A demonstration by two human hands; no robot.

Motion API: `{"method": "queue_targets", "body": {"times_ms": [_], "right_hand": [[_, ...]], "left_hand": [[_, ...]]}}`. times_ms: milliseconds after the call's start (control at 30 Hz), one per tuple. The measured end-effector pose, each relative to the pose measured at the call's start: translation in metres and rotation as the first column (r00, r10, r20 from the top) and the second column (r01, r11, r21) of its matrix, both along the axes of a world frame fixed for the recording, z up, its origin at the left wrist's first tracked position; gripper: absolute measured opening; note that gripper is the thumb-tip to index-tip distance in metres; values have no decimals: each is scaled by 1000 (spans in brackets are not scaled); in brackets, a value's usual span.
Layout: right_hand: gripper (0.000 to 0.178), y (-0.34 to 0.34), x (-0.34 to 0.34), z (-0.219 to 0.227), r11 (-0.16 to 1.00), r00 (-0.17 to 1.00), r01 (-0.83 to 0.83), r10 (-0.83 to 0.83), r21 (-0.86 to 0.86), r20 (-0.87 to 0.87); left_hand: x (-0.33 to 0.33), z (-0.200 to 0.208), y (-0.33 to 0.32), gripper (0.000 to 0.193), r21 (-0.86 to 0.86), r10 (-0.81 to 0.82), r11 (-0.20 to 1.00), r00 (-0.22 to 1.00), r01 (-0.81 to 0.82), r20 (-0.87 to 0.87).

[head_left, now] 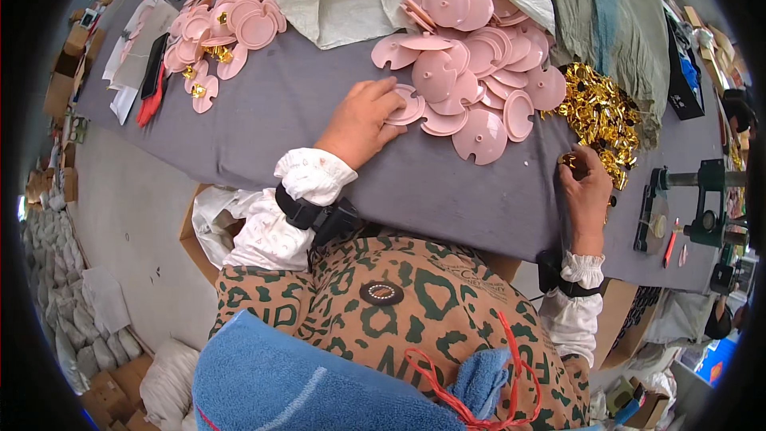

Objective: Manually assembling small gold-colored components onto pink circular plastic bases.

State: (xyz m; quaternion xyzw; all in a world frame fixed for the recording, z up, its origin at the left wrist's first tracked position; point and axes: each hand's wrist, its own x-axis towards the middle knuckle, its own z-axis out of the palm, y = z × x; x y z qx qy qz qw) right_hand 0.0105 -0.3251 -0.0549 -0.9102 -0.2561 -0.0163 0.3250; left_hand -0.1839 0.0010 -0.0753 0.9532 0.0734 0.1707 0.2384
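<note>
My left hand point(363, 122) grips the left edge of a round pink plastic lid point(406, 107), thumb below and fingers above. That lid lies at the near left side of a heap of similar pink lids point(481, 137), notched at the rim, some with a small hole in the middle. To the right, my right hand point(589, 185) pinches a small shiny gold piece point(569, 161) between thumb and fingers. Just beyond it spreads a pile of loose gold pieces point(598, 109). The exact shape of the pinched piece is partly hidden by my fingers.
A white sack point(319, 0) lies open behind the lid heap. At the far left are more pink lids point(255, 29), some with gold pieces, beside a dark phone-like object point(154, 65) and red cloth point(149, 106). A green metal hand press point(706, 199) stands at the right edge.
</note>
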Motion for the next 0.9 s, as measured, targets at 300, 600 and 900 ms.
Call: {"method": "queue_targets", "body": {"times_ms": [300,600,900], "right_hand": [[27,24,-36,27,961,992,-122,124,248,8],[31,75,-79,20,809,895,-438,352,392,272],[25,80,-89,17,823,966,-223,260,522,4]], "left_hand": [[11,43,-34,22,-801,127,570,983,-182,-133],[25,37,-94,25,-989,-66,131,996,65,57],[18,40,-112,28,-583,5,811,996,49,90]]}}
